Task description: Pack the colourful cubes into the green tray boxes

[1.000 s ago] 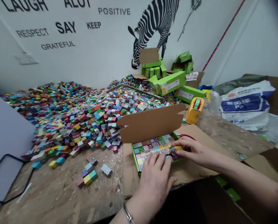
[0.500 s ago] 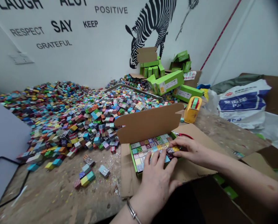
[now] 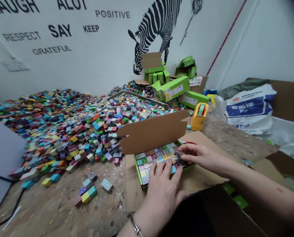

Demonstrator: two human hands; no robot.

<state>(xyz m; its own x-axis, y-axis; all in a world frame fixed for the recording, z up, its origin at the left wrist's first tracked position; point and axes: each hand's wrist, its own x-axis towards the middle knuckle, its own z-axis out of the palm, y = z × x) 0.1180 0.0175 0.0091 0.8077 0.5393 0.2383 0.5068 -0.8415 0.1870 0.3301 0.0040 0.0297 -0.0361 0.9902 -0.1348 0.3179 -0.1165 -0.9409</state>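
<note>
A green box (image 3: 140, 179) with a raised brown cardboard lid (image 3: 154, 131) is filled with rows of small patterned blocks (image 3: 150, 159). My left hand (image 3: 160, 187), a metal bangle on its wrist, lies over the near side of the box. Its fingers are spread, with the tips resting on the blocks. At the box's right end my right hand (image 3: 198, 156) pinches a dark block with a pale pattern (image 3: 177, 154) between thumb and fingers. That block sits at the level of the top layer or slightly above; I cannot tell which. My fingers cover part of the right-hand rows.
A large heap of colourful blocks (image 3: 63, 131) spreads across the table's left and back. Several loose blocks (image 3: 89, 187) lie nearer. Cardboard (image 3: 132, 194) is under the box. Beyond are a yellow tape dispenser (image 3: 198, 121), green boxes (image 3: 175, 89) and a white sack (image 3: 250, 105).
My right hand has drawn slightly back from the right-hand rows, and a dark patterned block now shows between its fingers. My left hand stays spread on the blocks. The whole view has shifted a little.
</note>
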